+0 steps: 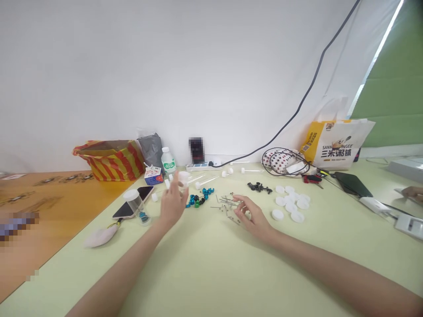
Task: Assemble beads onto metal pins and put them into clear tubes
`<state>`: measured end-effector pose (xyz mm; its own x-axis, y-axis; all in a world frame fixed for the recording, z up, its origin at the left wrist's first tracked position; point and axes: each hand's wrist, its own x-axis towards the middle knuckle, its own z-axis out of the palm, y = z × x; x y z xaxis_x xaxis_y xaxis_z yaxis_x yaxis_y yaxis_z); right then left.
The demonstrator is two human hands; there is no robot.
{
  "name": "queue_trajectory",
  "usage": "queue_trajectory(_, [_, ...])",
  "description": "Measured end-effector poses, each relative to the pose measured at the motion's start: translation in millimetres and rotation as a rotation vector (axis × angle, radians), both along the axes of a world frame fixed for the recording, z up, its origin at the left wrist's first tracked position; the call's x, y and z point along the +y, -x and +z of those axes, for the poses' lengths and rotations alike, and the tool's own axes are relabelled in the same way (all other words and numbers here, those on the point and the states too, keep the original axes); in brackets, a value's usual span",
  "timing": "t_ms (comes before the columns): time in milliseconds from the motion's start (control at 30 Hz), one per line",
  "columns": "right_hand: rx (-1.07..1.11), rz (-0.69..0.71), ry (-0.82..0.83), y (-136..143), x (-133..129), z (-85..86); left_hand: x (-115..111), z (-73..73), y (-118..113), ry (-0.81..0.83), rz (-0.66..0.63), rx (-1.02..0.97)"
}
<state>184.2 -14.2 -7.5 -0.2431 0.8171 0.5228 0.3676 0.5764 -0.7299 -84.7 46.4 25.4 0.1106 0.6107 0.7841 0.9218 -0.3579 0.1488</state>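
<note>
My left hand (174, 200) hovers with its fingers spread, near the small blue, green and black rounded parts (202, 197). My right hand (251, 215) is lightly curled, fingers apart, at a loose pile of thin metal pieces (225, 203). Whether its fingertips touch them is unclear; no piece shows lifted. Small black parts (259, 187) lie beyond that hand, and several round white caps (291, 204) to its right. Behind my left hand are clear thin tubes with white ends (208, 181). Left of it, a clear white-topped container (135, 202) has blue parts by its lower end.
A phone (145, 193), a pale pouch (102, 237), a white bottle (168, 159) and a striped bag (112, 160) are on the left. Along the wall lies a power strip (203, 165) with a black cable. A paper bag (340, 143) stands right; another person's hand (413, 193) shows at the edge.
</note>
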Motion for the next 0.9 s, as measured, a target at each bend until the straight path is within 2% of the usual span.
queue_trajectory(100, [-0.057, 0.019, -0.048, 0, 0, -2.2, 9, 5.8, 21, 0.029, 0.171, -0.078])
queue_trajectory(167, [-0.091, 0.039, -0.095, 1, 0, -3.7, 13, 5.6, 30, 0.02, 0.206, -0.134])
queue_trajectory(267, [-0.125, 0.059, -0.142, 1, 2, -6.1, 18, 1.2, 38, -0.031, 0.199, -0.19])
queue_trajectory(433, [-0.143, 0.064, -0.143, 0, 4, -8.9, 21, -3.5, 41, 0.017, 0.203, -0.213])
queue_trajectory(667, [-0.139, 0.066, -0.142, -1, 5, -7.9, 20, -1.0, 38, -0.078, 0.167, -0.15])
queue_trajectory(900, [-0.147, 0.07, -0.153, -2, 8, -11.7, 21, -5.2, 41, -0.101, 0.136, -0.079])
